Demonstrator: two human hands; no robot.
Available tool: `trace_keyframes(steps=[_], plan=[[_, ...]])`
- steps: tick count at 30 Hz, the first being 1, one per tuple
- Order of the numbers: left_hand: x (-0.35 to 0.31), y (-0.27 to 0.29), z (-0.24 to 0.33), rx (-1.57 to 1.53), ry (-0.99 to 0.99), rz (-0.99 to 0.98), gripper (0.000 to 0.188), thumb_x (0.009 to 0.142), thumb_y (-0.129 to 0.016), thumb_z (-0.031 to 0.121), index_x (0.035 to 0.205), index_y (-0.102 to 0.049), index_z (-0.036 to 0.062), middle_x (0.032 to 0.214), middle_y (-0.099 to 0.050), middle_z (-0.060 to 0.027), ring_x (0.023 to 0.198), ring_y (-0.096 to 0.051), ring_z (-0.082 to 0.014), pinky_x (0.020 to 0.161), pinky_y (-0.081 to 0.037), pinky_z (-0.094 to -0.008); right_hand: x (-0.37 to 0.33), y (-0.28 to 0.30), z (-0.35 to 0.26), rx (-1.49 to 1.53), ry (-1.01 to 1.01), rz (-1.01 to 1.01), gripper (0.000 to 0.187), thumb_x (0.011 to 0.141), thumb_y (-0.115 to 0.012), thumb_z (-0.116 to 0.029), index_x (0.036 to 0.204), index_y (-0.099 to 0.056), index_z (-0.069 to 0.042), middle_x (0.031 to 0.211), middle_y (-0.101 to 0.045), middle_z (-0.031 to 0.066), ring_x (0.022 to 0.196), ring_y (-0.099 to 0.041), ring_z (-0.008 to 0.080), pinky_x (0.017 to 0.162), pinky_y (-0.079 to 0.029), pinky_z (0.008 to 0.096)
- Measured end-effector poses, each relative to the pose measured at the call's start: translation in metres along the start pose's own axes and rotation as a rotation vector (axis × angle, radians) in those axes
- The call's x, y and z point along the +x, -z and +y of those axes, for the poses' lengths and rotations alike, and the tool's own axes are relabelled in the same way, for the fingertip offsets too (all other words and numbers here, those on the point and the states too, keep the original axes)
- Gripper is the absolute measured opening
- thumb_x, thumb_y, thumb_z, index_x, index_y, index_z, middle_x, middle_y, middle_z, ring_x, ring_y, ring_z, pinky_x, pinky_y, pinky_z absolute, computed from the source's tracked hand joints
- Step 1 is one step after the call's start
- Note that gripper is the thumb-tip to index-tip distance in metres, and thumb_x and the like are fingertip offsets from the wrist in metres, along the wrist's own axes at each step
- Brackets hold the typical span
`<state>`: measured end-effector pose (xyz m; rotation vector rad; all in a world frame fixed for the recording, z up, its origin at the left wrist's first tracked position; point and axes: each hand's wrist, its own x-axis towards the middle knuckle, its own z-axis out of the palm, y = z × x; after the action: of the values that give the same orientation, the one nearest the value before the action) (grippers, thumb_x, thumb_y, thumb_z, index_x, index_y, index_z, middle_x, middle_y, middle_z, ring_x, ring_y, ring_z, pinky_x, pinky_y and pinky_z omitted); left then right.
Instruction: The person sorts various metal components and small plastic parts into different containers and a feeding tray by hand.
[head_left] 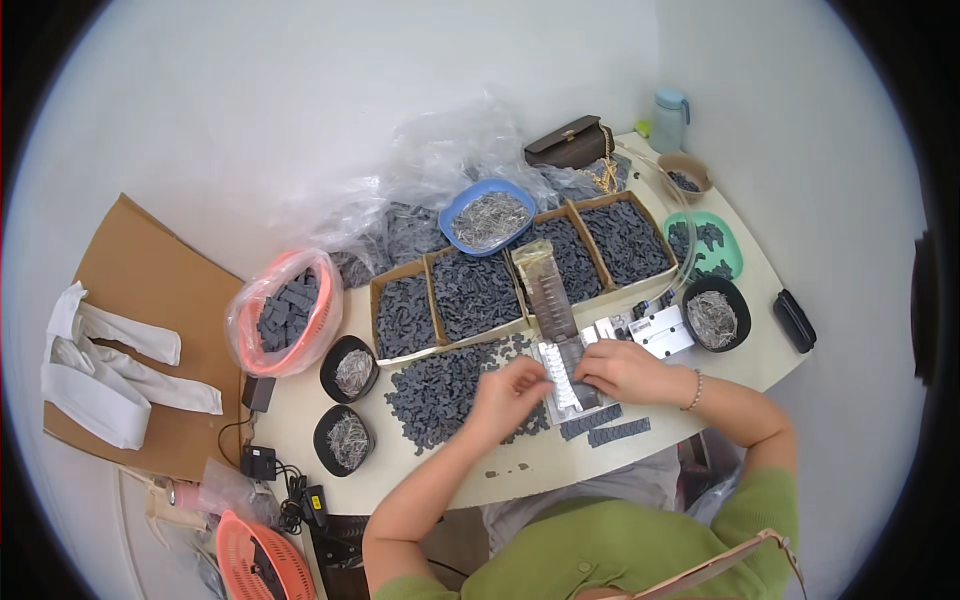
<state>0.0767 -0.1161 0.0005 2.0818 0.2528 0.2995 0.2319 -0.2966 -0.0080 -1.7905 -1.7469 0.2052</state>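
Observation:
My left hand (508, 398) is at the left side of a toothed silver-white jig (562, 378), its thumb and fingertips pinched together. Whatever lies between those fingers is too small to make out. From the right, my right hand (628, 372) reaches in with bent fingers pressed together at the jig's right side; their tips hide what they grip. A long clear plastic chute (549, 290) runs away from the jig's far end. Close to the jig's near edge lie two dark grey linked strips (619, 432). Left of my left hand spreads a pile of small dark grey plastic parts (432, 393).
Behind the jig stands a divided cardboard box (478, 332) full of grey parts. Metal pins fill a blue tray (444, 222) and black bowls (322, 440), (745, 318). A white device (661, 331) sits right of the jig. Orange baskets (326, 300) and cables (290, 515) are at the left.

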Motion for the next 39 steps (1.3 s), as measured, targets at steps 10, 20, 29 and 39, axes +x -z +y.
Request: trace_keyframes(steps=[10,20,29,39], plan=[[-0.028,-0.035,-0.001,0.476,-0.382,0.079,0.021,0.071,-0.076,0.012,0.089,-0.067,0.0076,0.093,-0.058,-0.0063,0.082,-0.055,-0.0252,0.074,-0.043,-0.0371,-0.005,-0.011,-0.001,-0.277,0.151,0.131,0.017,0.071,-0.065,-0.010,0.088,-0.064,-0.007,0.087,-0.057,0.0054,0.082,-0.057,0.0238,0.073,-0.047,0.0341],[-0.025,-0.004,0.015,0.576,-0.504,0.154,0.015,0.073,-0.071,0.008,0.088,-0.068,0.0066,0.091,-0.060,-0.0072,0.083,-0.056,-0.0269,0.072,-0.043,-0.0390,-0.008,-0.022,-0.020,-0.380,0.352,0.179,0.019,0.069,-0.060,-0.011,0.085,-0.060,-0.001,0.079,-0.052,0.0066,0.075,-0.055,0.0220,0.065,-0.046,0.0325],[0.089,0.071,-0.042,0.786,-0.276,0.371,0.015,0.082,-0.064,0.009,0.096,-0.066,0.0032,0.099,-0.061,-0.0148,0.091,-0.057,-0.0344,0.081,-0.045,-0.0433,-0.001,-0.021,-0.024,-0.428,0.373,0.135,0.016,0.067,-0.059,-0.010,0.080,-0.059,0.000,0.075,-0.049,0.0047,0.072,-0.052,0.0190,0.062,-0.045,0.0297],[0.112,0.058,-0.049,0.900,-0.187,0.207,0.041,0.087,-0.062,0.033,0.119,-0.060,0.0072,0.121,-0.054,-0.0220,0.115,-0.049,-0.0391,0.097,-0.039,-0.0469,-0.013,-0.033,-0.049,-0.792,0.375,0.086,0.018,0.068,-0.058,-0.014,0.076,-0.064,0.001,0.079,-0.052,0.0082,0.076,-0.050,0.0212,0.064,-0.041,0.0303]])
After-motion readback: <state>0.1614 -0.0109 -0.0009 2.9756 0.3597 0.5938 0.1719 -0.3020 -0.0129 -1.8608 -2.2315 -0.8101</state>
